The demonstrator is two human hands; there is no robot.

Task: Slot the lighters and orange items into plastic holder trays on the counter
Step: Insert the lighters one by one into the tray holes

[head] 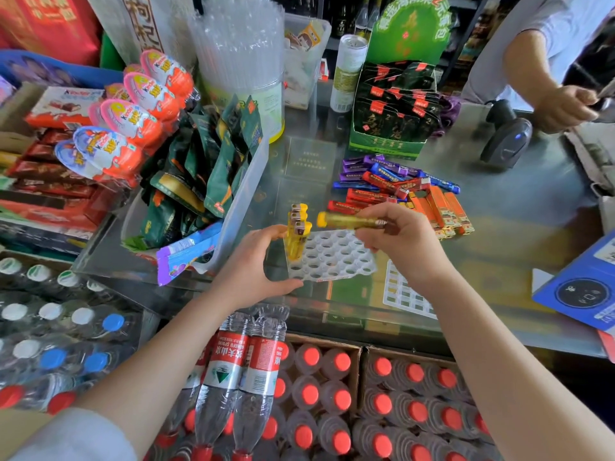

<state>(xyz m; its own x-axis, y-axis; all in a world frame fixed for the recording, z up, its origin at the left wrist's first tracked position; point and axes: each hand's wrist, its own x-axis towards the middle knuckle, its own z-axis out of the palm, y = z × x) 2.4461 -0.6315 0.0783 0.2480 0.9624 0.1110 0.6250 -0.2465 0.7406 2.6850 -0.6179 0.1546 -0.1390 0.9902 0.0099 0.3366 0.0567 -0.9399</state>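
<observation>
A white plastic holder tray (336,261) with many round slots lies on the glass counter. Three yellow lighters (297,232) stand upright in its far left slots. My left hand (256,267) grips the tray's left edge, thumb under the near side. My right hand (399,237) holds a yellow lighter (346,221) sideways above the tray's far edge. A row of orange lighters (442,211) lies flat on the counter to the right, beside a pile of red, blue and purple lighters (386,179).
A clear bin of green snack packets (206,181) stands left of the tray. A second white tray (404,294) lies at the right near side. Another person's hand (562,108) and a barcode scanner (507,134) are at the far right. Bottled water crates (309,394) sit below the counter.
</observation>
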